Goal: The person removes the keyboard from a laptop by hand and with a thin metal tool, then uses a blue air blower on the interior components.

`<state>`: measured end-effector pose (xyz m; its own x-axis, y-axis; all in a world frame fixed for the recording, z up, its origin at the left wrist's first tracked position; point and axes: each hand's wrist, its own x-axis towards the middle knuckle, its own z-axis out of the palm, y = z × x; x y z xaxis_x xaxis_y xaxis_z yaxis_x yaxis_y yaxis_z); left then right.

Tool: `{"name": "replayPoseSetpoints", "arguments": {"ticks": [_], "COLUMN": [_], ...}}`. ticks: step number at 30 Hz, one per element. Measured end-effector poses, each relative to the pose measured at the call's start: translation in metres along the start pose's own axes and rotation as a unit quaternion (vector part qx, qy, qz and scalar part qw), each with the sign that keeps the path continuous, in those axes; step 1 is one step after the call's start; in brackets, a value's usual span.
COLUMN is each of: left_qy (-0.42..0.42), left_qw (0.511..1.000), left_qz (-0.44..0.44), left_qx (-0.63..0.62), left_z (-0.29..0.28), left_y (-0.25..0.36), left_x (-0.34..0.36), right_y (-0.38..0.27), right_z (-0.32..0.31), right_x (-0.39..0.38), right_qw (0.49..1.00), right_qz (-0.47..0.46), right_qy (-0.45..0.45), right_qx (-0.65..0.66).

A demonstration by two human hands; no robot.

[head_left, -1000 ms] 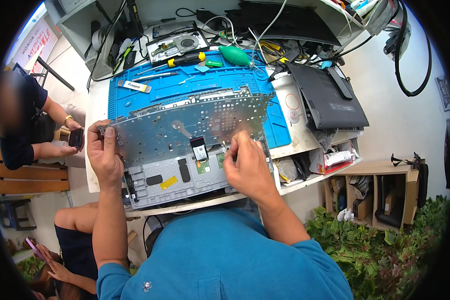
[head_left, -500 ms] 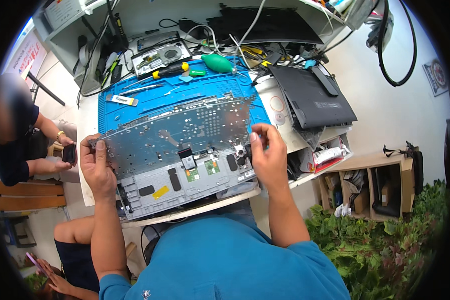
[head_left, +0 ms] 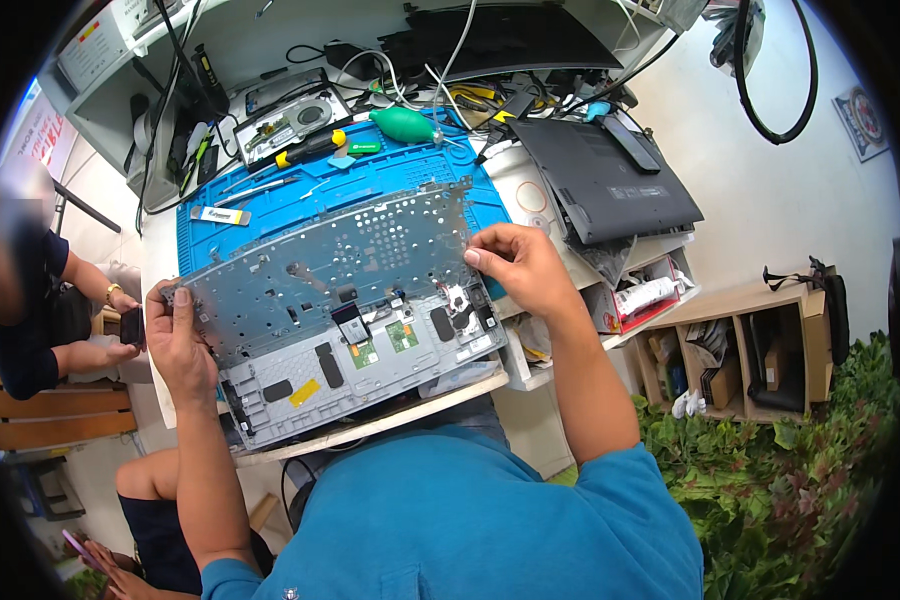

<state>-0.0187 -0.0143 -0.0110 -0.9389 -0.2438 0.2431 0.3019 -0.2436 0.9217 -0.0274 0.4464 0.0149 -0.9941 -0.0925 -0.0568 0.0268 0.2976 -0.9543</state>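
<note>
My left hand (head_left: 184, 345) grips the left end of a silver perforated metal laptop plate (head_left: 375, 250), thumb on its face, fingers curled at the edge. My right hand (head_left: 520, 262) is closed on the plate's right edge, thumb and forefinger together. The plate is tilted up behind a grey laptop palm-rest section (head_left: 270, 405) at the desk's front edge, which carries two small green boards (head_left: 402, 336), black pads and a yellow sticker (head_left: 304, 392). A black ribbon connector (head_left: 351, 323) lies where plate and section meet. Beyond them is a blue work mat (head_left: 205, 240).
Screwdrivers (head_left: 310, 148), a green air blower (head_left: 405, 125), an opened device (head_left: 288, 123) and cables crowd the back. A black laptop (head_left: 610, 185) rests at the right above a cluttered shelf. Two other people (head_left: 20, 300) (head_left: 135, 580) are at my left holding phones. A wooden cubby (head_left: 740, 355) and foliage stand right.
My right hand has moved from low on the plate's middle up to its right edge. My left hand and the laptop parts sit slightly left and lower in the picture as the view shifts.
</note>
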Motion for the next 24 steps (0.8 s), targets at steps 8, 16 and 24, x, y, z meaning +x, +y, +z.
{"name": "replayPoseSetpoints", "arguments": {"ticks": [8, 16, 24], "left_qy": [-0.005, -0.001, -0.013], "left_qw": [0.999, 0.999, 0.999], "left_qz": [-0.032, -0.04, -0.034], "left_qx": [-0.011, 0.01, 0.007], "left_z": [0.005, -0.006, -0.012], "left_y": [0.004, 0.0, -0.001], "left_x": [0.02, 0.042, 0.043], "right_y": [-0.002, 0.002, 0.001], "right_z": [-0.001, -0.003, -0.003], "right_x": [0.009, 0.017, -0.001], "right_qw": [0.999, 1.0, 0.999], "right_qz": [-0.02, -0.011, -0.023], "right_qy": [-0.003, -0.025, -0.038], "right_qx": [0.028, 0.012, -0.027]}}
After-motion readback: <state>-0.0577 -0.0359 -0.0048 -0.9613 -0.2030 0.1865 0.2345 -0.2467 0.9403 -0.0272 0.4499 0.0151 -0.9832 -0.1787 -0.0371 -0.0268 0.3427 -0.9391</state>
